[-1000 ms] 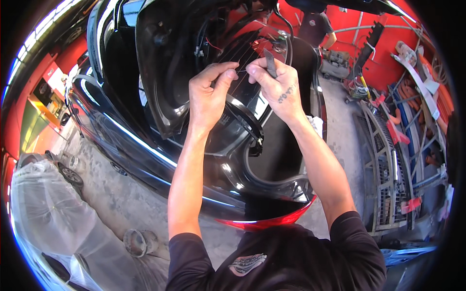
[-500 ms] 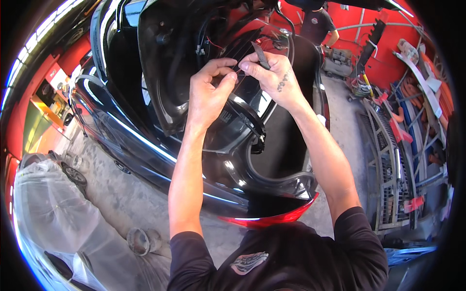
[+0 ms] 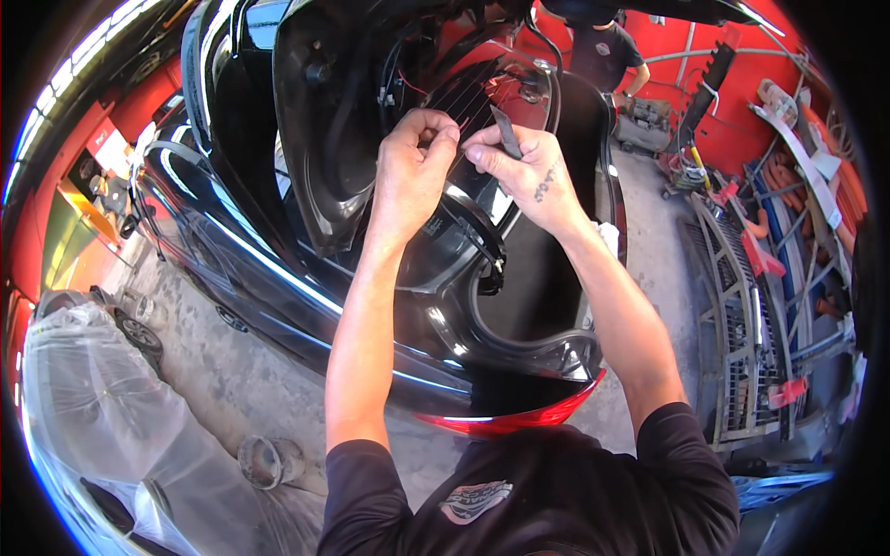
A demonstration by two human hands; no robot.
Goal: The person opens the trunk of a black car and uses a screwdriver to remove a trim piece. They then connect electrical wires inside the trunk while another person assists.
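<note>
Both my hands are raised close together over the open rear of a black car [image 3: 436, 324]. My left hand [image 3: 414, 176] is closed, thumb pressed against the curled fingers; whatever is between them is too small or hidden to name. Just right of it, my right hand [image 3: 536, 176] grips a flat grey knife [image 3: 506, 132] with a slanted tip, which points up and away from me. Its thumb and forefinger pinch together towards the left hand. Behind the fingers lies dark glass [image 3: 468, 97] with thin parallel lines.
A raised black panel [image 3: 320, 120] stands left of my hands. Another person [image 3: 603, 51] stands beyond the car. Metal frames and car parts [image 3: 746, 315] line the right side. At lower left are a plastic-covered car [image 3: 111, 398] and a bucket [image 3: 264, 461].
My left hand has shifted slightly right and its fingers have curled in more. My right hand has lowered slightly with the knife. The person beyond the car has moved a little left.
</note>
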